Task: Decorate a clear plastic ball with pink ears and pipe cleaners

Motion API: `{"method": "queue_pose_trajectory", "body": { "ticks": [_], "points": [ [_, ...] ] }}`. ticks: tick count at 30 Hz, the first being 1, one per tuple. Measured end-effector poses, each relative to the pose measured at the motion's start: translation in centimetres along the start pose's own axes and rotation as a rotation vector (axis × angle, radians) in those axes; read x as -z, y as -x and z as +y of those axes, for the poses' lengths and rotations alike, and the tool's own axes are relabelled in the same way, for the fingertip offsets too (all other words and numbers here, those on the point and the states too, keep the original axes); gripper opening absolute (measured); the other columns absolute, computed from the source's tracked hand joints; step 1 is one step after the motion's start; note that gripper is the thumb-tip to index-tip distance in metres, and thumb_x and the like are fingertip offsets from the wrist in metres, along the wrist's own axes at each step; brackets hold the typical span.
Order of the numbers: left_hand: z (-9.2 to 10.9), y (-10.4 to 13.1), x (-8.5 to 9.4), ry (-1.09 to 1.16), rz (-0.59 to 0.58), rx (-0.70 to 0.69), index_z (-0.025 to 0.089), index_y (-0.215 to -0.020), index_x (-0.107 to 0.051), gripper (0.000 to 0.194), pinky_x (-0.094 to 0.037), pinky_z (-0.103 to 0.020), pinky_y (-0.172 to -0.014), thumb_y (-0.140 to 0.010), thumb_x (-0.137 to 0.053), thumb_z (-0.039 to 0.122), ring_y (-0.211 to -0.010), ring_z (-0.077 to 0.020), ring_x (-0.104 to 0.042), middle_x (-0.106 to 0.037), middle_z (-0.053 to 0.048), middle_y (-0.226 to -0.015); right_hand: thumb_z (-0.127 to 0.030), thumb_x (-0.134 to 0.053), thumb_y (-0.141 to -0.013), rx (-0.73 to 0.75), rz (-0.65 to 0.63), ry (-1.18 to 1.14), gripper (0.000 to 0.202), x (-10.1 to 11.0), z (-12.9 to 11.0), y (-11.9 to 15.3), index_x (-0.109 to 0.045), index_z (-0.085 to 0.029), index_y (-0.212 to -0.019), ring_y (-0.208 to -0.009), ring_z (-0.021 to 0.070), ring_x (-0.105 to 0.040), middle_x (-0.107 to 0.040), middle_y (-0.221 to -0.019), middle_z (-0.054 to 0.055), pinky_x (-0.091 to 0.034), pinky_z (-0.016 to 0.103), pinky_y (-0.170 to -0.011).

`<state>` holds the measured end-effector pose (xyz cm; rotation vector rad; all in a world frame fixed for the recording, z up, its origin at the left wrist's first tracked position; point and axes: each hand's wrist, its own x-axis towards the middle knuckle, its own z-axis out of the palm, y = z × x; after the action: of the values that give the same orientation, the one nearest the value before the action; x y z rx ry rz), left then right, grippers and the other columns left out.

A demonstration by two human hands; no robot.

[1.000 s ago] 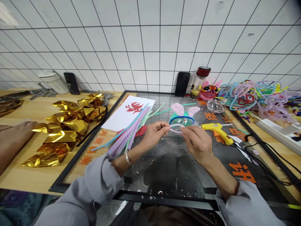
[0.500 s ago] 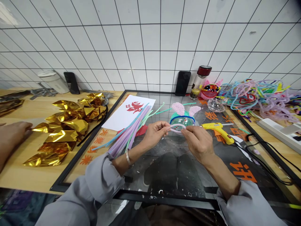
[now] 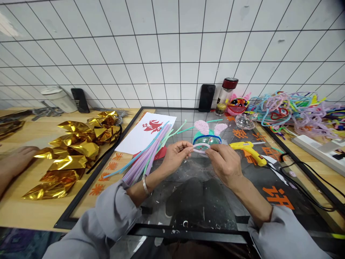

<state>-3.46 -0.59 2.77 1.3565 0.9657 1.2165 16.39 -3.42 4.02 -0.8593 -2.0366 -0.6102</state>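
A small loop of pale pink-lilac pipe cleaner [image 3: 201, 144] is held between my two hands above the dark board. My left hand [image 3: 178, 155] pinches its left end; a bracelet circles that wrist. At the right end, the fingers of my right hand [image 3: 225, 163] close on the same loop. Just behind it sits a round green piece with a blue rim [image 3: 207, 137] and two pink ears. A bundle of lilac, blue and green pipe cleaners [image 3: 148, 154] lies left of my left hand, partly over white paper [image 3: 132, 135].
To the right lie a yellow glue gun [image 3: 249, 149] with a black cord, a white power strip [image 3: 320, 153] and tangled pipe cleaners [image 3: 296, 111]. Gold foil [image 3: 72, 162] and another person's hand [image 3: 18, 160] are at left. A phone [image 3: 207, 98] and bottle [image 3: 225, 96] stand behind.
The camera view has tilted slightly, so the scene sits a little lower. Both my hands keep hold of the loop, with little change in their pose.
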Motion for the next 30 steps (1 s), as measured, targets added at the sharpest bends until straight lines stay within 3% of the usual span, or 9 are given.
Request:
{"method": "queue_pose_trajectory", "body": {
  "ticks": [8,15,18,30],
  "points": [
    [0.0,0.2,-0.1,0.012,0.019,-0.021,0.016,-0.078,-0.067,0.03,-0.045,-0.021,-0.055,-0.075,-0.074,0.045,-0.055,-0.0089,-0.053,-0.06,0.002,-0.061,-0.012,-0.054,-0.093,-0.207,0.041,-0.275,0.018,0.2,-1.1,-0.3,-0.07,-0.021,-0.095,-0.079,0.0176,-0.069,-0.072,-0.085,0.007,-0.055,0.03,-0.072],
    [0.0,0.7,-0.5,0.041,0.01,-0.014,0.015,-0.078,-0.066,0.031,-0.044,-0.022,-0.055,-0.075,-0.075,0.045,-0.054,-0.0089,-0.052,-0.059,0.002,-0.059,-0.022,-0.066,-0.087,-0.664,0.115,-0.519,0.001,0.2,-2.5,0.1,-0.065,-0.021,-0.087,-0.063,0.0131,-0.064,-0.07,-0.075,0.0,-0.054,0.025,-0.06],
    [0.2,0.9,-0.5,0.026,0.01,-0.026,0.015,-0.08,-0.066,0.032,-0.044,-0.022,-0.055,-0.076,-0.074,0.046,-0.055,-0.0098,-0.053,-0.06,0.001,-0.06,-0.027,-0.069,-0.084,-0.787,0.14,-0.633,0.012,-0.2,-2.4,0.4,-0.069,-0.02,-0.093,-0.066,0.0145,-0.066,-0.071,-0.076,0.001,-0.055,0.026,-0.061],
    [0.4,1.3,-0.5,-0.047,-0.02,-0.095,0.015,-0.082,-0.067,0.025,-0.042,-0.022,-0.055,-0.08,-0.071,0.04,-0.057,-0.0095,-0.051,-0.062,0.0,-0.068,-0.034,-0.067,-0.087,-0.845,0.099,-0.723,0.016,0.1,-1.9,0.5,-0.072,-0.02,-0.083,-0.064,0.0134,-0.058,-0.066,-0.072,0.001,-0.049,0.026,-0.059]
  ]
}}
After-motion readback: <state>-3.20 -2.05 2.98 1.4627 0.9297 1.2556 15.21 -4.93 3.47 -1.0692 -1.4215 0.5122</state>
